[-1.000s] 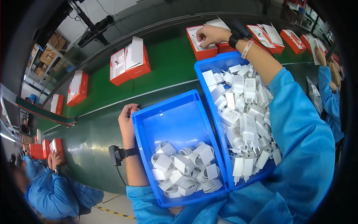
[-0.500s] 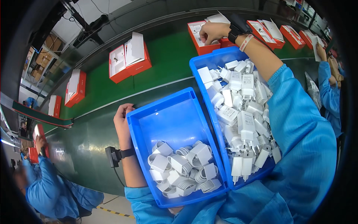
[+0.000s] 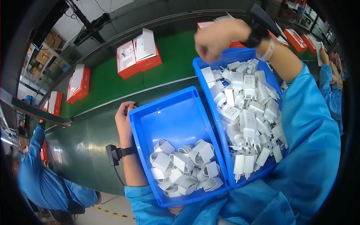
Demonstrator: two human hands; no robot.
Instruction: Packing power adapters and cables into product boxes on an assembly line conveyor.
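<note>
My left hand (image 3: 125, 115) curls its fingers at the far left corner of a blue bin (image 3: 165, 112). Coiled white cables in paper sleeves (image 3: 181, 164) lie in the near half of that bin. To its right stands a second blue bin (image 3: 198, 69), tilted and heaped with white charger plugs (image 3: 247, 112). Above this bin's far end hovers my right hand (image 3: 221, 39), bent downward and smeared by motion. Whether its fingers hold anything cannot be made out. It partly covers a red box (image 3: 205, 24) behind it.
A green conveyor belt (image 3: 174, 56) runs across the far side, carrying open red boxes (image 3: 140, 66) with white inserts. At the left, a person in blue (image 3: 52, 183) reaches to the belt. Another blue sleeve (image 3: 332, 88) shows at far right.
My right hand has come back from inside a red box to above the charger bin. The boxes on the belt have shifted right. The person at left has stretched an arm forward.
</note>
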